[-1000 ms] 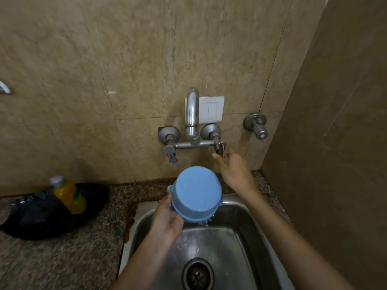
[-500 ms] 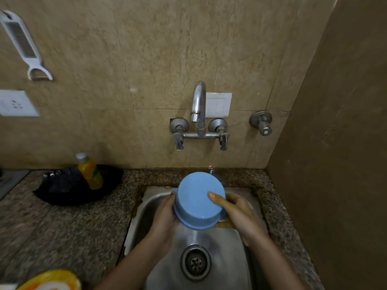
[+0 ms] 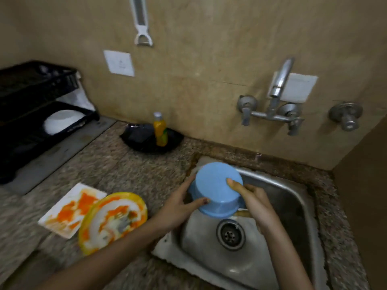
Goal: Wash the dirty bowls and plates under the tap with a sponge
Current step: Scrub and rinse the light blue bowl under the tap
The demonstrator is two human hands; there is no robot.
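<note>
A light blue bowl is held upside down over the left side of the steel sink. My left hand grips its left rim and wall. My right hand holds its right side, a finger lying on the base. A bit of a yellowish sponge peeks out under the bowl. The tap on the wall runs no water. On the counter to the left lie a dirty round yellow plate and a dirty square white plate, both smeared orange.
A black dish rack at far left holds a white bowl. An orange soap bottle stands in a black tray at the wall. A separate valve sticks out right of the tap. A side wall closes the right.
My right hand left the tap handle and came down onto the bowl. The view has swung left, so the dirty plates and the dish rack have come into sight.
</note>
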